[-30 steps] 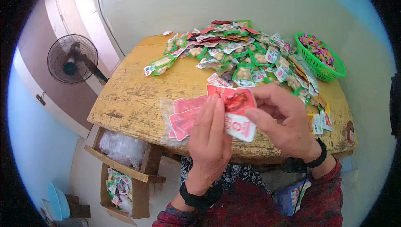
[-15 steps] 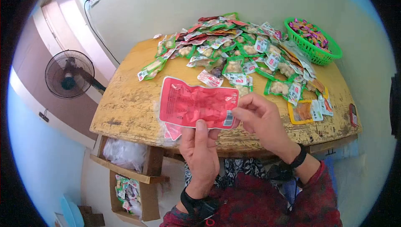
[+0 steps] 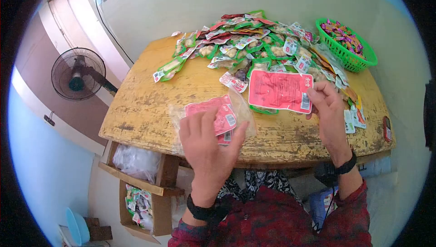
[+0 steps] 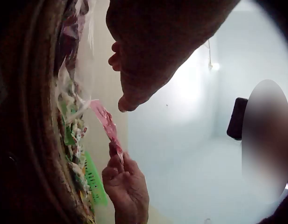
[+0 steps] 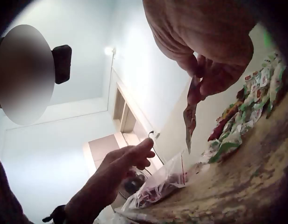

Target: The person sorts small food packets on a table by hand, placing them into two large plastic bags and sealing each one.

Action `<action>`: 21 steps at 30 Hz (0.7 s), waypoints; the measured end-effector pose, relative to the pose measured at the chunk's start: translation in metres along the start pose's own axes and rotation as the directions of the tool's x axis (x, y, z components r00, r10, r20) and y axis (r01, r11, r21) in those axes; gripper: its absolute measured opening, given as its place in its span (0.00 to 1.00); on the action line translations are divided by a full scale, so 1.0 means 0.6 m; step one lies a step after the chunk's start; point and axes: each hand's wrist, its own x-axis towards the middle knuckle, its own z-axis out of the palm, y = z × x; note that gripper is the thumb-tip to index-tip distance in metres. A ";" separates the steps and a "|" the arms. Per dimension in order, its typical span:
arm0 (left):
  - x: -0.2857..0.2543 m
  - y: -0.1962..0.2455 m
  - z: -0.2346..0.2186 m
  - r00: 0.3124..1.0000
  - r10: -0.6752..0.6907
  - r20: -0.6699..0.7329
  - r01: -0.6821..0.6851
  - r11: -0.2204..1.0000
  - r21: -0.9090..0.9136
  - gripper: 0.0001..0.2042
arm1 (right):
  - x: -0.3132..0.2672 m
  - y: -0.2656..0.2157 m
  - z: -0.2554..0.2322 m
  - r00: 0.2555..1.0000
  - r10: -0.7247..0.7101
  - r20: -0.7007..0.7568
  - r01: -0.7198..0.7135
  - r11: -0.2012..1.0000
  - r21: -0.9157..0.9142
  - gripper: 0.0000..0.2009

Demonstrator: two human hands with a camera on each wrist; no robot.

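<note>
My right hand [image 3: 330, 111] pinches a flat red snack packet [image 3: 279, 90] by its right end, with the barcode side facing up to the head camera. The packet is raised over the near edge of the heap, and in the right wrist view it hangs edge-on from the fingers. My left hand [image 3: 204, 142] holds nothing; its fingers are spread above a clear plastic bag [image 3: 245, 115]. Red packets [image 3: 213, 106] lie in that bag on the table, partly hidden by the left hand.
A large heap of sealed snack packets [image 3: 254, 42] covers the back of the worn yellow table [image 3: 136, 106]. A green basket [image 3: 349, 58] of wrapped sweets stands at the back right, a small red device [image 3: 387, 129] at the right edge. Below left is an open drawer [image 3: 131, 174] with plastic bags.
The red packet was turned over between both hands, then the left hand let go of it. My right hand has carried it up and right, while the left moved over the clear bag.
</note>
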 end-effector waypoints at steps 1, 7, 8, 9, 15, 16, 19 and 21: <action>0.003 0.005 0.006 1.000 0.005 0.022 -0.005 1.000 0.007 0.24 | -0.002 0.009 -0.001 1.000 0.006 0.015 -0.006 1.000 -0.006 0.05; 0.015 0.023 0.032 0.990 -0.038 0.137 0.033 0.999 0.040 0.21 | -0.014 0.048 0.017 0.983 0.156 0.101 -0.165 0.983 0.079 0.06; 0.013 0.019 0.038 0.990 -0.043 0.136 0.037 0.998 0.043 0.20 | -0.017 0.046 0.025 0.972 0.199 0.128 -0.215 0.968 0.130 0.06; 0.011 0.016 0.043 0.989 -0.047 0.138 0.041 0.998 0.045 0.19 | -0.020 0.044 0.029 0.958 0.240 0.157 -0.267 0.947 0.181 0.06; -0.009 -0.018 0.055 0.979 -0.103 0.178 0.126 0.984 -0.126 0.08 | -0.018 0.056 0.024 0.941 0.274 0.199 -0.323 0.904 0.280 0.08; -0.011 -0.019 0.054 0.978 -0.134 0.161 0.161 0.972 -0.173 0.07 | -0.017 0.059 0.021 0.939 0.272 0.211 -0.327 0.897 0.298 0.08; -0.010 -0.012 0.045 0.976 -0.186 0.117 0.212 0.937 -0.278 0.06 | -0.018 0.060 0.019 0.928 0.287 0.237 -0.352 0.885 0.305 0.08; -0.006 -0.005 0.035 0.982 -0.168 0.087 0.186 0.938 -0.293 0.06 | -0.022 0.051 0.027 0.913 0.326 0.244 -0.384 0.889 0.248 0.08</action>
